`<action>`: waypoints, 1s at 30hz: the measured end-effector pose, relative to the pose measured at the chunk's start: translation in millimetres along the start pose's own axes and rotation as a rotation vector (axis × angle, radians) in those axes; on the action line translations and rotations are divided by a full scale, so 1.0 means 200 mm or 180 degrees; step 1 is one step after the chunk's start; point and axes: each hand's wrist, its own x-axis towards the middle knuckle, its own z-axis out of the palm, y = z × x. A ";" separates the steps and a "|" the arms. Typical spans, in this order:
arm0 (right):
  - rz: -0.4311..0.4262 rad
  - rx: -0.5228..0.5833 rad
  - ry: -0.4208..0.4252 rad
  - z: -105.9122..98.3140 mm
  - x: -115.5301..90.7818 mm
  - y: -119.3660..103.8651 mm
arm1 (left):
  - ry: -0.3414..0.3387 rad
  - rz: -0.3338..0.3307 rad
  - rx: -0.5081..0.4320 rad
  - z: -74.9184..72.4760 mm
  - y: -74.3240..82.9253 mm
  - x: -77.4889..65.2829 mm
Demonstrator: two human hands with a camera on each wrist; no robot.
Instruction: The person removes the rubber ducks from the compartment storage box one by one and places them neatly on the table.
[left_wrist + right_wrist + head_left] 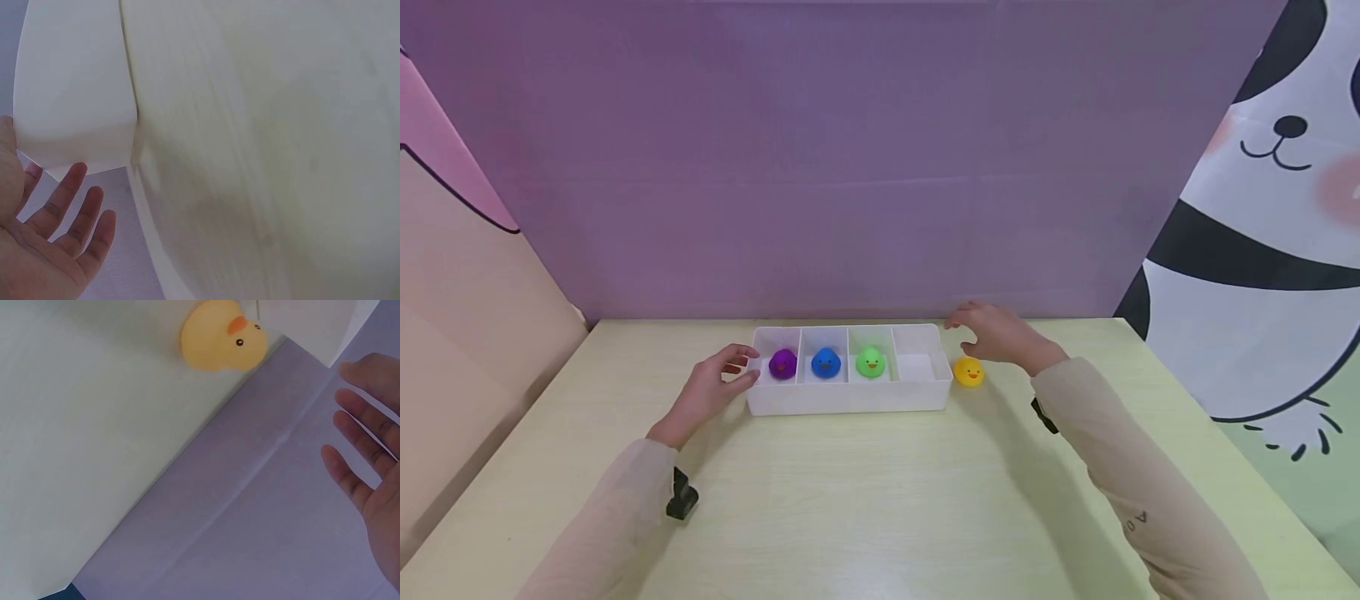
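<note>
White divided tray (850, 398) near the far edge of the table (880, 500), about midway between its left and right edges; four compartments in a row. Purple duck (782, 363) in the leftmost compartment, blue duck (826, 362) in the second, green duck (870, 362) in the third; fourth compartment with nothing in it. All three upright, faces toward the near edge.

Yellow duck (969, 372) on the table just beside the tray's right end wall, outside it, upright. Same duck (222, 336) in the right wrist view, close to the tray corner (325, 325), not clearly touching.

Left hand (715, 385) at the tray's left end, fingers relaxed and spread, holding nothing; fingertips at or very near the end wall, contact not certain. Left wrist view: fingers (65, 200) straight, beside the tray's white wall (75, 94).

Right hand (992, 332) above and just behind the yellow duck, wide, fingers straight and apart (362, 425), holding nothing, not touching the duck.

Purple backdrop (850, 167) behind the far edge; panda-print sheet (1262, 250) to the right.
</note>
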 end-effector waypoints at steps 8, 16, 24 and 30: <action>-0.0192 0.0026 0.0063 -0.01 0.05 -0.08 | 0.0022 0.0003 -0.0019 0.00 0.00 0.00; -0.0280 0.0072 0.0092 0.00 0.11 -0.17 | 0.0024 -0.0018 -0.0025 0.00 0.00 -0.01; -0.0539 0.0206 0.0144 0.02 0.18 -0.26 | 0.0050 0.0014 -0.0036 0.00 0.01 -0.01; -0.0556 0.0215 0.0066 0.05 0.23 -0.33 | 0.0054 0.0009 -0.0030 0.01 0.00 -0.01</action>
